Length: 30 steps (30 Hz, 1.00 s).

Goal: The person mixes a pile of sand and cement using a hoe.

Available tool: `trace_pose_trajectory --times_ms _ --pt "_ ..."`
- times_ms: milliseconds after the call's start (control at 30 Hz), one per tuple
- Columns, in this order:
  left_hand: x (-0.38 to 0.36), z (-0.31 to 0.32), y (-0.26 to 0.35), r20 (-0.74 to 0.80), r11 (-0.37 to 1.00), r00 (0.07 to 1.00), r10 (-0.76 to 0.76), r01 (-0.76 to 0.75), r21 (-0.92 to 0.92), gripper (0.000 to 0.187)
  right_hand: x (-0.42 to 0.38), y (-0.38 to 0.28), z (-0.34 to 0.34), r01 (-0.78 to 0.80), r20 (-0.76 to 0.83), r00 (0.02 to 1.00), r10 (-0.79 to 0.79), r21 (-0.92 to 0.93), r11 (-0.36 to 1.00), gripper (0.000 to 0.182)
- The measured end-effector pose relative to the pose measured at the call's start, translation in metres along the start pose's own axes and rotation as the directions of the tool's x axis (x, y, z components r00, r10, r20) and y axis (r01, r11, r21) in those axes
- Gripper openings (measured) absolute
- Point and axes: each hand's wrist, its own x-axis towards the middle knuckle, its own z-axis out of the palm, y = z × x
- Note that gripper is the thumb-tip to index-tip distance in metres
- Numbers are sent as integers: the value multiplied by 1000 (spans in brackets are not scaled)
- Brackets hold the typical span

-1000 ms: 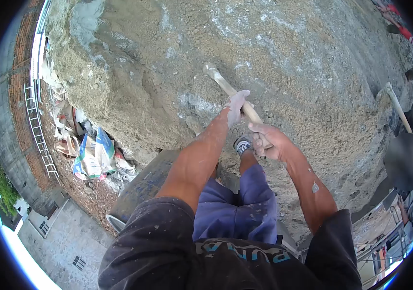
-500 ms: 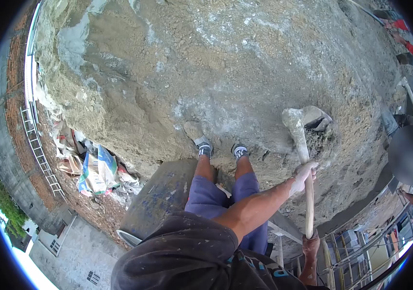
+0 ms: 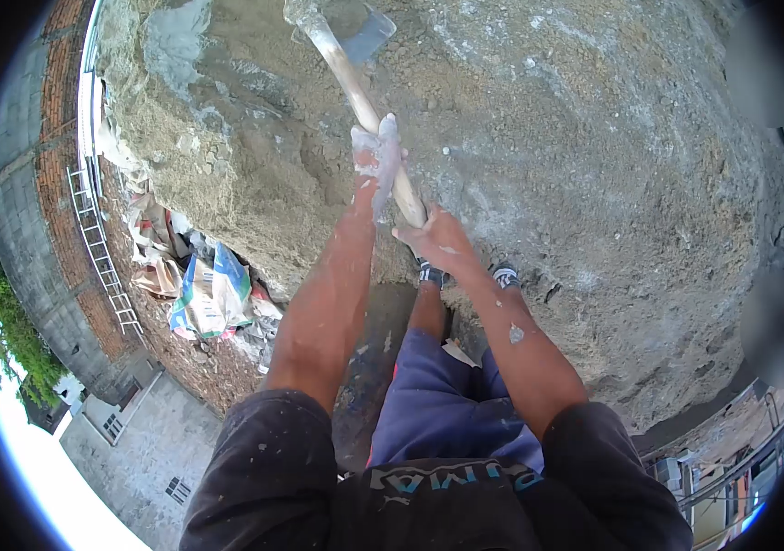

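Observation:
A hoe (image 3: 346, 78) with a pale wooden handle slants away from me over the grey-brown sandy mound (image 3: 594, 184). Its metal blade (image 3: 369, 37) is at the top of the view, close over the sand. My left hand (image 3: 377, 161), coated in whitish dust, is wrapped round the middle of the handle. Lower down, near the handle's end, my right hand (image 3: 435, 241) is closed on it too. Both arms reach forward, and my shoes (image 3: 505, 275) stand at the mound's near edge.
A dark, paint-marked drum-like surface (image 3: 374, 367) lies by my legs. Left of the mound are crumpled sacks (image 3: 213, 294), a white ladder (image 3: 103, 253) and a brick and block wall (image 3: 52, 184). Two blurred patches (image 3: 782, 326) cover parts of the right side.
The hoe has swung from the right across to the upper left, farther from my body. Both hands moved with it, still gripping the handle. Dark material seen at the blade before no longer shows there.

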Motion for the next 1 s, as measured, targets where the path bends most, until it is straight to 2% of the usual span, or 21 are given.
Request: trace_pose_trajectory --times_ms 67,133,200,267,400,500,533,600,633,700,733,800,833,867,900,933,1000 --pt "1 -11 -28 19 962 997 -79 71 265 33 31 10 36 -84 77 994 73 144 986 47" --pt "-1 -12 -65 46 840 974 -223 168 515 34 49 56 75 -231 198 964 175 309 923 37" --pt "-12 2 -109 136 739 911 -389 220 637 32 14 81 72 -568 415 814 406 423 706 26" --pt "-30 21 -142 238 700 825 -513 241 672 31 -19 104 57 -684 459 729 508 493 537 23" --pt "-44 60 -138 444 801 696 -564 329 501 28 -30 91 -21 -681 482 732 481 539 496 23" --pt "-48 100 -131 595 851 640 -486 503 153 27 -49 66 -104 -619 478 786 393 610 495 22" --pt "-58 117 -133 579 795 637 -509 606 33 26 -74 70 -125 -626 458 778 431 622 471 20" --pt "-117 163 -77 426 578 557 -713 811 -92 32 -147 95 -156 -623 441 775 452 651 433 17" --pt "-132 178 -77 474 526 529 -704 837 -153 40 -194 112 -169 -609 435 784 443 678 412 17" --pt "-162 205 -75 601 466 496 -627 857 -221 40 -295 131 -198 -590 343 793 503 637 496 19" --pt "-189 231 -70 665 419 459 -589 877 -235 40 -340 150 -210 -578 217 797 563 543 609 22" --pt "-278 266 -32 744 463 337 -578 886 -42 38 -430 217 -219 -629 -20 757 653 246 737 31" --pt "-312 270 -15 765 499 304 -568 866 26 37 -462 254 -224 -661 -127 739 662 55 749 37" --pt "-339 278 -17 841 447 224 -492 894 23 32 -490 273 -227 -611 -229 771 594 -3 792 37" --pt "-358 280 -12 838 428 206 -505 903 37 28 -505 282 -230 -562 -322 797 511 -83 823 37" --pt "-372 274 -7 828 403 194 -526 914 42 26 -511 272 -232 -590 -399 774 492 -175 788 35" --pt "-374 254 9 883 424 213 -418 906 -18 26 -515 253 -241 -639 -533 738 414 -353 684 32"
